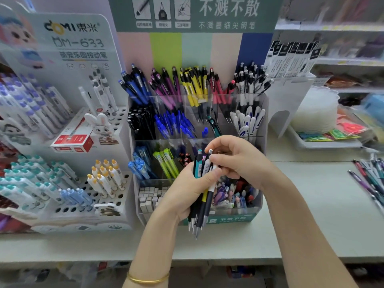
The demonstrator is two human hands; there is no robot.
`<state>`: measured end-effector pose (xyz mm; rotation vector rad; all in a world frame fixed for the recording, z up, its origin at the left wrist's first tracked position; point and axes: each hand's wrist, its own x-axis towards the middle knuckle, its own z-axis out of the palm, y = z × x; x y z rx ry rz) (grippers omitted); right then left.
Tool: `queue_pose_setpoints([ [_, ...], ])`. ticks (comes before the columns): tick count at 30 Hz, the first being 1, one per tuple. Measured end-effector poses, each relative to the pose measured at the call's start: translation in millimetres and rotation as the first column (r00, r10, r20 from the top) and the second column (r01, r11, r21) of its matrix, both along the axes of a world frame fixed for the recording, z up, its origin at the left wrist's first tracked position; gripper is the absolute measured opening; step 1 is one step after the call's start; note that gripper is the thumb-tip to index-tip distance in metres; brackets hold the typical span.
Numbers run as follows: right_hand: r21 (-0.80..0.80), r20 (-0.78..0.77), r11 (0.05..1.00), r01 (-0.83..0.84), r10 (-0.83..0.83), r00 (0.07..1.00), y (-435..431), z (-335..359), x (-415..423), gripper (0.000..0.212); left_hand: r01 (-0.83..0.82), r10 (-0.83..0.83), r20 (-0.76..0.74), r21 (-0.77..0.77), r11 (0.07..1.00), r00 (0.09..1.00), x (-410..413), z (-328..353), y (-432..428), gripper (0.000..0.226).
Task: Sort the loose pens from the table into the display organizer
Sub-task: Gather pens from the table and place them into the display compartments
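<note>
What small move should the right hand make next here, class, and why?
Probably lift the white-barrelled pen up out of the bundle of mixed pens. The left hand grips that bundle before the clear plastic display organizer, and the right hand seems to pinch this pen's top with its fingertips, so it can come free alone for sorting.

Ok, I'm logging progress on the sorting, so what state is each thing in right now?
left hand, grips the bundle of pens
right hand, pinches a pen top in that bundle
bundle of pens, held upright, tips down, in front of the organizer
organizer, compartments partly filled, grouped by colour
loose pens, lying on the table at the right, untouched
</note>
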<state>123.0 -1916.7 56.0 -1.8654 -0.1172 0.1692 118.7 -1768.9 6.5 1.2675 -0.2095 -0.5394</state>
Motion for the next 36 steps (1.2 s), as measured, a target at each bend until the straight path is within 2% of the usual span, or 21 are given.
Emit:
queue_pose_setpoints([
  [12, 0.163, -0.009, 0.978, 0.131, -0.131, 0.991, -34, -1, 0, 0.012, 0.095, -0.094, -0.014, 0.084, 0.992, 0.995, 3, 7, -5, 0.019],
  [16, 0.396, -0.122, 0.9, 0.183, -0.146, 0.982, -34, -5, -2, 0.011, 0.097, -0.098, 0.017, 0.046, 0.994, 0.995, 1, 9, -10, 0.012],
  [18, 0.48, -0.174, 0.851, 0.212, -0.144, 0.974, -32, -7, -5, 0.009, 0.095, -0.097, 0.024, 0.063, 0.993, 0.995, 2, 8, -11, 0.016],
  [23, 0.429, -0.213, 0.844, 0.322, -0.252, 0.944, -25, -16, -7, 0.014, 0.089, -0.105, 0.063, 0.213, 0.973, 0.993, 5, 0, -16, 0.018],
  [26, 0.368, -0.192, 0.857, 0.361, -0.31, 0.931, -26, -18, -5, 0.008, 0.077, -0.102, 0.083, 0.257, 0.963, 0.991, 6, -1, -19, 0.018],
  [29, 0.365, -0.147, 0.855, 0.369, -0.338, 0.93, -32, -13, 0, 0.008, 0.075, -0.093, 0.064, 0.24, 0.968, 0.994, 7, 3, -18, 0.015],
  [32, 0.421, -0.122, 0.805, 0.417, -0.406, 0.906, -45, -3, 6, 0.007, 0.081, -0.091, 0.04, 0.19, 0.978, 0.995, 8, 4, -14, 0.016],
  [36, 0.471, -0.118, 0.797, 0.379, -0.368, 0.922, -46, 0, 10, 0.006, 0.095, -0.109, 0.072, 0.176, 0.98, 0.991, 12, 5, -15, 0.018],
])
